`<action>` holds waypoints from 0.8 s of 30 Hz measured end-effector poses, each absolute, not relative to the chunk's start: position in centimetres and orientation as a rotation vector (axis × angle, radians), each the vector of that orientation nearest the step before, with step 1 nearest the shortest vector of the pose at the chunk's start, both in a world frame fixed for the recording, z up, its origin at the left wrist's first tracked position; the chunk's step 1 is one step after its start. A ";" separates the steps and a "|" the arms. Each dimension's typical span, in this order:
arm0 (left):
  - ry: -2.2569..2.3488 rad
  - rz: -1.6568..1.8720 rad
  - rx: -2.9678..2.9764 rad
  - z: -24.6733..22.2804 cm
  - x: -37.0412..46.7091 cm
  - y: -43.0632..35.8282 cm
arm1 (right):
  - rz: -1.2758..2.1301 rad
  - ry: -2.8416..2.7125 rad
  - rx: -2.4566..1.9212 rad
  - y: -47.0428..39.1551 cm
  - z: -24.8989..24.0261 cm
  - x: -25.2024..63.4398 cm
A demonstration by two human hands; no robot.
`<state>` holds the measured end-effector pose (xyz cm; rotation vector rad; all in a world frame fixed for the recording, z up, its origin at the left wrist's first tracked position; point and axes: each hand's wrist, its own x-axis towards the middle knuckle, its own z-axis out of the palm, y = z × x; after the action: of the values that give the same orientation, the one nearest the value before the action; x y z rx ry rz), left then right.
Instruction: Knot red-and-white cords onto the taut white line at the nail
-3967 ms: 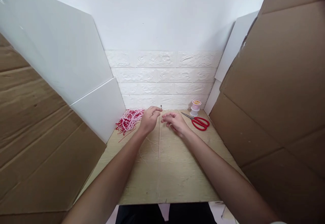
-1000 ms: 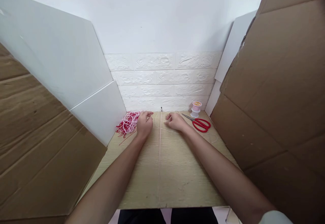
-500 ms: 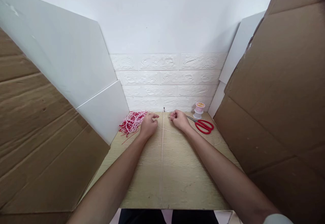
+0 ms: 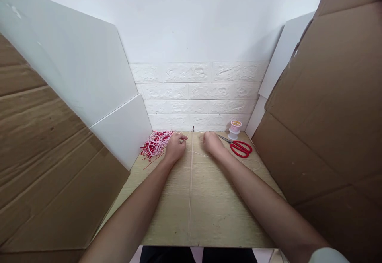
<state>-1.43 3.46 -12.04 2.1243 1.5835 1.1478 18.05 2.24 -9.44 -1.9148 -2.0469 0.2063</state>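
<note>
Light cords (image 4: 191, 183) run straight down the middle of the wooden table from a small dark hook (image 4: 193, 128) at the back edge. Left of them is my left hand (image 4: 176, 147), its fingers curled round a thin pale thread. My right hand (image 4: 211, 141) is closed on the other side, its fingertips mostly hidden, with the pale thread (image 4: 198, 152) looping between the hands across the cords. A tangled pile of red and pink-white cords (image 4: 155, 143) touches the area beside my left hand.
Red-handled scissors (image 4: 240, 149) lie right of my right hand, their blades pointing toward it. Behind them stand stacked thread spools (image 4: 234, 129). Cardboard sheets (image 4: 331, 108) and white panels flank the wooden table (image 4: 221, 215); a white brick-patterned wall closes the back.
My right hand has turned slightly, palm more downward, so its fingertips are now less visible. My left hand has stayed nearly in place.
</note>
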 end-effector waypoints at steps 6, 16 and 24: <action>1.600 1.126 2.119 -11.9 -1.3 3.3 | 0.698 -1.652 -1.596 2.0 -9.1 17.9; 1.497 1.060 2.245 -11.9 -1.9 3.8 | 1.429 -1.600 -1.140 -0.2 -9.8 16.9; 1.547 0.887 2.296 -11.2 -1.3 3.0 | 0.805 -1.812 -1.319 0.2 -11.5 18.2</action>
<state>-1.33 3.04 -11.19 2.2959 1.5474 0.8869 18.17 0.24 -11.51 -1.3190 -1.8121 0.8051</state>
